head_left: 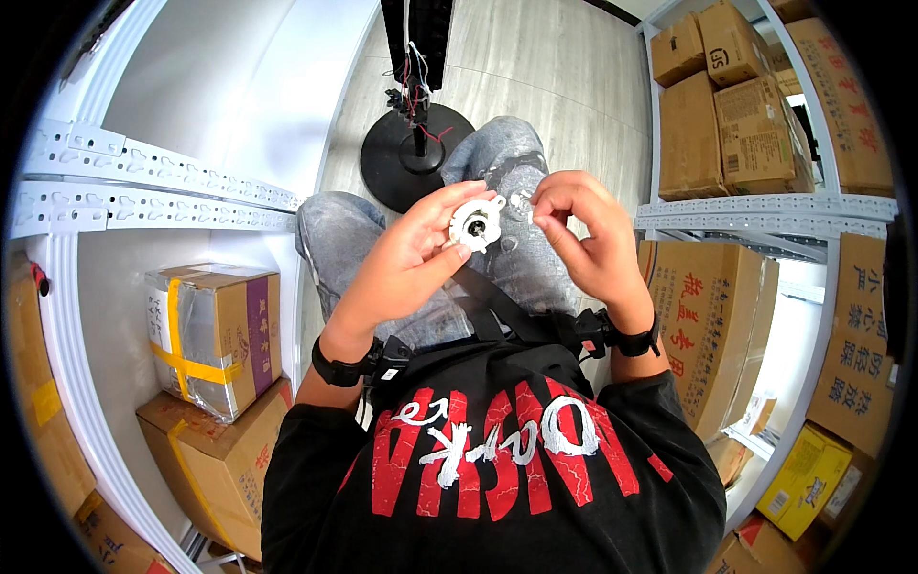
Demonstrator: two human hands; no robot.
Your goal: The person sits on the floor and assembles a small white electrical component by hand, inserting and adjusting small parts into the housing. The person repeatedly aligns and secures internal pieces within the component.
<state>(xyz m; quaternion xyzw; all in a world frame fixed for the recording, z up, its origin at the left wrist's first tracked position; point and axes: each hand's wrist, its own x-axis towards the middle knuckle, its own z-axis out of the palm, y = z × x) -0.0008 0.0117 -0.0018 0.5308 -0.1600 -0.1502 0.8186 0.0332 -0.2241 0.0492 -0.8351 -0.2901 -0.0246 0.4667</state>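
Held over my lap, my left hand (409,251) is closed on a white round plastic part (475,226) with lobed edges and a dark centre. The thumb lies at its lower rim and the fingers are behind and along its upper side. To the right, a little apart from that part, my right hand (585,230) has thumb and fingertips brought together in a pinch. Something small and whitish shows at those fingertips, but it is too small against the pale, torn jeans (512,163) to name.
Ahead stands a black post on a round black base (382,158), with loose red and white wires (418,81). White metal shelving (153,206) flanks me on both sides. It bears cardboard boxes, among them a taped box (251,330) at left, a tall carton (703,325) and a yellow box (805,483) at right.
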